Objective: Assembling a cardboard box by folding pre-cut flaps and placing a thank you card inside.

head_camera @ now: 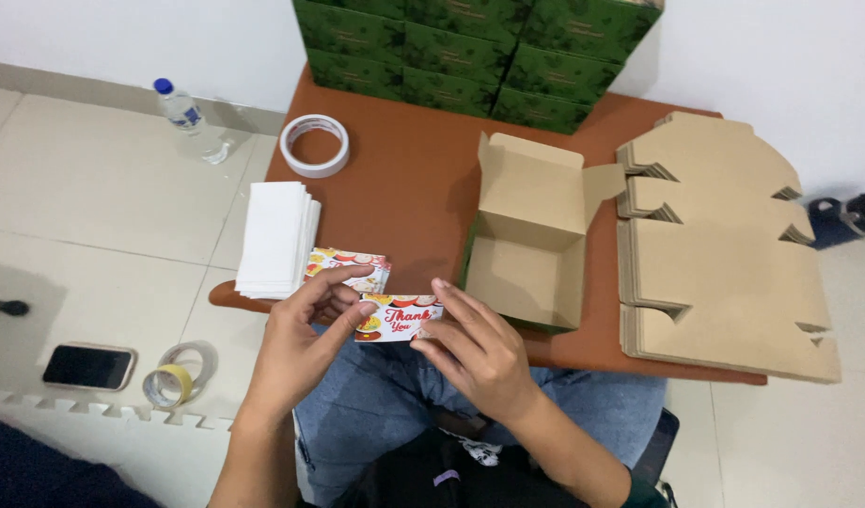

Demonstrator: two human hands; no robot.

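Card (400, 317): small printed card, held above the lap at the table's (404, 188) near edge, long axis running left to right.
Left hand (306, 343): thumb and fingertips pinch the card's left end.
Right hand (475, 348): fingertips close on the right end.
Box (526, 245): open, brown, on the table beyond and right of the card, nearer the right hand.
Card stack (348, 266): just behind the left hand.

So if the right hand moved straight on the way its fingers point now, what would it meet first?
The right hand points up and left along the small card it holds. Past the card, it would probably meet the left hand's fingers first, then the stack of cards; depth is unclear.
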